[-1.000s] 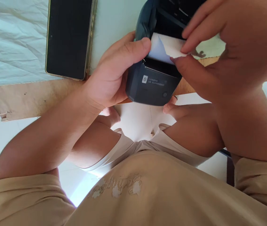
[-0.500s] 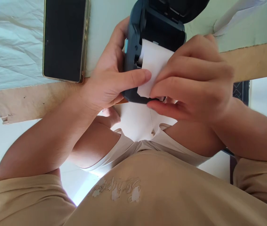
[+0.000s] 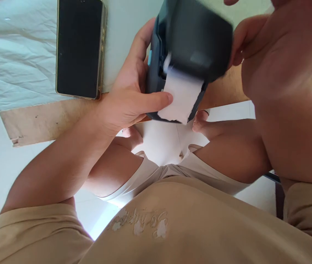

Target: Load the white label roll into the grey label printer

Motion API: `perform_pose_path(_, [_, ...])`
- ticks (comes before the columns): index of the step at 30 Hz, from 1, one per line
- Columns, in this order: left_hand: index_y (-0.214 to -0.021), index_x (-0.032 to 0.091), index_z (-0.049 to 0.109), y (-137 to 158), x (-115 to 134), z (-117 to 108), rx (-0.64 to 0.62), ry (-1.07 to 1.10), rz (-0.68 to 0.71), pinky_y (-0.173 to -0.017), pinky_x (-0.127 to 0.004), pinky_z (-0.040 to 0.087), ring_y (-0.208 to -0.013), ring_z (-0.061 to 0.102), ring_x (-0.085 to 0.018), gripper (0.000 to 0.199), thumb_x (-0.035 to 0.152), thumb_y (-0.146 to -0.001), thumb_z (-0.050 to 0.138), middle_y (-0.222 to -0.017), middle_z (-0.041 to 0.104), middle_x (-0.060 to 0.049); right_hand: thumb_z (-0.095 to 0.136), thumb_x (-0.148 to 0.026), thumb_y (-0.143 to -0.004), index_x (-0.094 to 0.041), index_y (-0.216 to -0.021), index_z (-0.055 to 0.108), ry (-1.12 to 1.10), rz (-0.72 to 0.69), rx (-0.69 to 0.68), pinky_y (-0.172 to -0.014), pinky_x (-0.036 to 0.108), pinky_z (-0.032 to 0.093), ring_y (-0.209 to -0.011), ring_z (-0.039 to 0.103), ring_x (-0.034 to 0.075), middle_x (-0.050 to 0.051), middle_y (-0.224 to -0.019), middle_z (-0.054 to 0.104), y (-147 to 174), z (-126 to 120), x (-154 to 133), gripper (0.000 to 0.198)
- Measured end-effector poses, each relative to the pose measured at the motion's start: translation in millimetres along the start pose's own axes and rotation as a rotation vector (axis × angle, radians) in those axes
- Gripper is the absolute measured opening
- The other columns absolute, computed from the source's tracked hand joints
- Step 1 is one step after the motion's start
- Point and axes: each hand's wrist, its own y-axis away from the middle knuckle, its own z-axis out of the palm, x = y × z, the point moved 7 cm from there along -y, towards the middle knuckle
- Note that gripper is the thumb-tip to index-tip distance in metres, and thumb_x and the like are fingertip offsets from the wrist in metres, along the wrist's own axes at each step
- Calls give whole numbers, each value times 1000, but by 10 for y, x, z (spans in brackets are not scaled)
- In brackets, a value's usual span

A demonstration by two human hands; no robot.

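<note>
A small dark portable printer (image 3: 191,40) sits at the table's near edge, its lid swung down over the body and blurred with motion. A strip of white paper (image 3: 182,97) hangs out of its front. My left hand (image 3: 134,95) grips the printer's left side, thumb lying on the paper strip. My right hand (image 3: 257,40) is at the printer's right side, against the lid; its fingertips are partly out of frame.
A black phone (image 3: 79,47) lies face up on the pale cloth (image 3: 15,55) left of the printer. The bare wooden table edge (image 3: 48,117) runs below it. My knees and white floor show beneath.
My right hand let go of the paper end and moved up to the lid. The lid has come down over the printer, leaving the paper strip sticking out under my left thumb.
</note>
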Motion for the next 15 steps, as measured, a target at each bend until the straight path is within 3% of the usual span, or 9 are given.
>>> perform_pose_path(4, [-130,19,31,18,21,76,-31,-46,-5,-63,-14,56,-83,66,-8,75,6,-63,61,-110,64,1,17,-85,-81,-9,-144,28,12,-58,-83,-86,-6,40,-107,44,-15,4,-112,51,-22,101,-6,100])
perform_pose_path(6, [-127,19,32,31,26,116,-60,-25,-4,-58,-18,57,-77,65,-10,64,11,-68,56,-113,64,-2,27,-81,-83,-8,-143,31,9,-76,-99,-84,-8,37,-106,41,-17,3,-119,50,-34,150,-17,95])
perform_pose_path(9, [-116,18,40,46,27,118,-23,-28,9,-47,-20,53,-60,59,-8,42,16,-75,48,-97,60,-1,42,-73,-83,-9,-143,33,-3,-112,-108,-83,-9,32,-101,37,-20,2,-131,44,-48,210,-30,88])
perform_pose_path(15, [-111,14,46,38,-39,108,9,-75,-60,-45,-20,52,-52,57,-7,30,15,-81,47,-80,55,1,52,-68,-79,-7,-145,32,-52,-99,-134,-86,-8,35,-103,41,-20,3,-130,45,-52,255,15,91])
